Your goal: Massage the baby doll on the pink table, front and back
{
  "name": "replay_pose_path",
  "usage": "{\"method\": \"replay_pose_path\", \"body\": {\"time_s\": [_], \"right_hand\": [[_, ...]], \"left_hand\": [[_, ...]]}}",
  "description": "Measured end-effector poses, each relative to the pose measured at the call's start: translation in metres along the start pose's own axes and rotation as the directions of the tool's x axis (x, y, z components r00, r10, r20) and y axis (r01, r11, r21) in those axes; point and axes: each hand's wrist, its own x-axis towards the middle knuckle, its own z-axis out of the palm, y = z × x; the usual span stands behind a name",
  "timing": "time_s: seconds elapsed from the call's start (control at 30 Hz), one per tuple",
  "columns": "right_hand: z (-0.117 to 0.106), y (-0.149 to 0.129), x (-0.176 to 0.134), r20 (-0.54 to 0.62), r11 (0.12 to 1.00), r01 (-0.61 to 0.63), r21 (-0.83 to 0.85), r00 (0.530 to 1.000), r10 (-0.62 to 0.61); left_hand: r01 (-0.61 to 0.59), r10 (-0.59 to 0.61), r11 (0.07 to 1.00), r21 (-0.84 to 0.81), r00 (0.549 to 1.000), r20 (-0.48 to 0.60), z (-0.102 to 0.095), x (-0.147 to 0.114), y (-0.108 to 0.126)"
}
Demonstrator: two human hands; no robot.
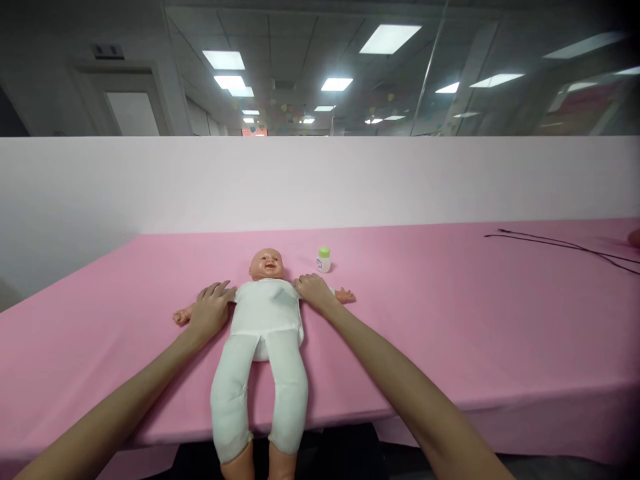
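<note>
A baby doll (267, 307) with a soft white cloth body and a bald, hard head lies on its back, arms stretched out to both sides. Over the doll's arm on the left lies my left hand (213, 308), fingers bent around it close to the shoulder; the doll's small hand sticks out beyond. My right hand (314, 291) is closed around the other upper arm, its fingertips at the shoulder. Just behind my right hand stands a small clear bottle (324, 261) with a green cap, not touched.
A pink cloth (425, 300) covers the table, and the doll's lower legs reach over its front edge. Thin black cables (555, 243) lie at the right, near part of another person's hand (634, 237). A white partition (320, 183) rises behind the table, with glass above.
</note>
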Motion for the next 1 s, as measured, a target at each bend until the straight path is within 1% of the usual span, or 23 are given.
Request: {"method": "replay_pose_path", "body": {"time_s": [0.07,0.13,0.17,0.2,0.23,0.27,0.3,0.33,0.37,0.4,0.43,0.47,0.5,0.53,0.6,0.7,0.87,0.93,1.0], "right_hand": [[-0.009,0.013,-0.006,-0.032,0.999,-0.031,0.012,0.999,0.031],[-0.019,0.031,-0.011,-0.078,0.993,-0.111,0.027,0.991,0.113],[-0.025,0.04,-0.013,-0.103,0.985,-0.166,0.039,0.98,0.169],[-0.03,0.05,-0.014,-0.128,0.973,-0.224,0.052,0.965,0.229],[-0.034,0.06,-0.014,-0.151,0.957,-0.282,0.072,0.945,0.29],[-0.036,0.069,-0.013,-0.169,0.937,-0.334,0.1,0.923,0.347],[-0.038,0.076,-0.012,-0.178,0.917,-0.375,0.134,0.901,0.395],[-0.038,0.082,-0.01,-0.178,0.9,-0.402,0.17,0.886,0.429],[-0.036,0.087,-0.008,-0.169,0.887,-0.415,0.203,0.877,0.449],[-0.034,0.09,-0.007,-0.153,0.879,-0.415,0.233,0.877,0.455],[-0.031,0.092,-0.005,-0.134,0.876,-0.409,0.258,0.882,0.451],[-0.028,0.094,-0.004,-0.113,0.875,-0.398,0.276,0.891,0.44],[-0.025,0.095,-0.003,-0.094,0.875,-0.386,0.293,0.899,0.428],[-0.022,0.095,-0.002,-0.077,0.873,-0.376,0.312,0.906,0.417],[-0.017,0.095,0.0,-0.048,0.867,-0.355,0.349,0.918,0.395],[-0.014,0.095,0.003,-0.021,0.858,-0.32,0.401,0.933,0.358],[-0.013,0.102,0.002,-0.017,0.845,-0.286,0.452,0.944,0.329],[-0.014,0.106,0.002,-0.015,0.851,-0.272,0.448,0.95,0.312],[-0.017,0.099,0.001,-0.04,0.838,-0.273,0.472,0.943,0.329]], "left_hand": [[-0.003,-0.018,0.981,-0.194,0.994,-0.11,-0.014,0.003,0.016],[-0.073,-0.015,0.905,-0.418,0.979,-0.204,-0.031,0.011,0.044],[-0.127,0.003,0.842,-0.525,0.973,-0.23,-0.039,0.019,0.061],[-0.152,0.014,0.753,-0.64,0.976,-0.216,-0.045,0.029,0.08],[-0.136,-0.001,0.637,-0.758,0.984,-0.178,-0.048,0.043,0.1],[-0.079,-0.035,0.499,-0.863,0.993,-0.112,-0.047,0.058,0.119],[0.022,-0.045,0.346,-0.938,0.999,0.007,-0.044,0.075,0.137],[0.147,-0.066,0.157,-0.977,0.988,0.138,-0.038,0.093,0.153],[0.277,-0.105,-0.051,-0.96,0.954,0.281,-0.03,0.111,0.167],[0.391,-0.138,-0.249,-0.886,0.891,0.432,-0.021,0.127,0.178],[0.466,-0.144,-0.39,-0.794,0.821,0.553,-0.011,0.142,0.187],[0.506,-0.141,-0.456,-0.732,0.771,0.621,-0.001,0.155,0.193],[0.531,-0.142,-0.495,-0.688,0.731,0.667,0.008,0.165,0.198],[0.544,-0.145,-0.503,-0.672,0.713,0.686,0.016,0.173,0.202],[0.544,-0.154,-0.506,-0.669,0.706,0.691,0.028,0.184,0.206],[0.532,-0.144,-0.524,-0.665,0.714,0.685,0.039,0.192,0.21],[0.532,-0.112,-0.547,-0.646,0.718,0.687,0.042,0.199,0.21],[0.53,-0.113,-0.549,-0.646,0.719,0.686,0.037,0.196,0.204],[0.522,-0.11,-0.546,-0.655,0.731,0.674,0.027,0.19,0.196]]}}
